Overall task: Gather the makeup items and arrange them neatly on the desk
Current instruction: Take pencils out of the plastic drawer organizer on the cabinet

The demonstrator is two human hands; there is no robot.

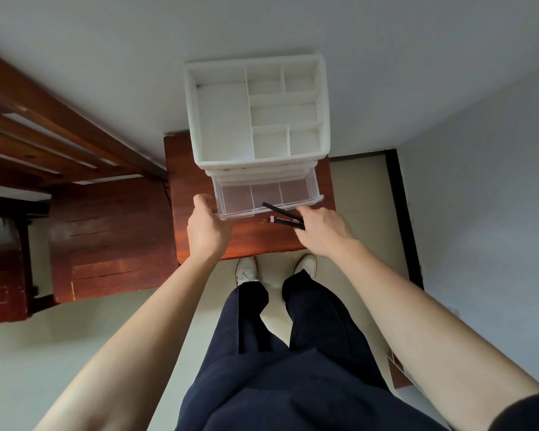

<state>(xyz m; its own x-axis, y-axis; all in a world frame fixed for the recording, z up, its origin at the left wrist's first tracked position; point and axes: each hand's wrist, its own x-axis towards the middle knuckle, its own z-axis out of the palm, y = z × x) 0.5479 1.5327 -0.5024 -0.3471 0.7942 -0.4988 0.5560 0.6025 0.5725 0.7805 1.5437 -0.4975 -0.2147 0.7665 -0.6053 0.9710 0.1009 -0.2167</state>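
A white plastic organizer with empty top compartments stands on a small wooden desk. Its clear bottom drawer is pulled out toward me and looks empty. My left hand holds the drawer's front left corner. My right hand pinches a thin black pencil whose tip reaches over the drawer's front edge. A second black makeup stick with a pink end lies on the desk just below it, beside my right fingers.
A dark wooden bed frame and a wooden cabinet stand to the left of the desk. Grey walls close in behind and on the right. My legs and white shoes are on the pale floor in front of the desk.
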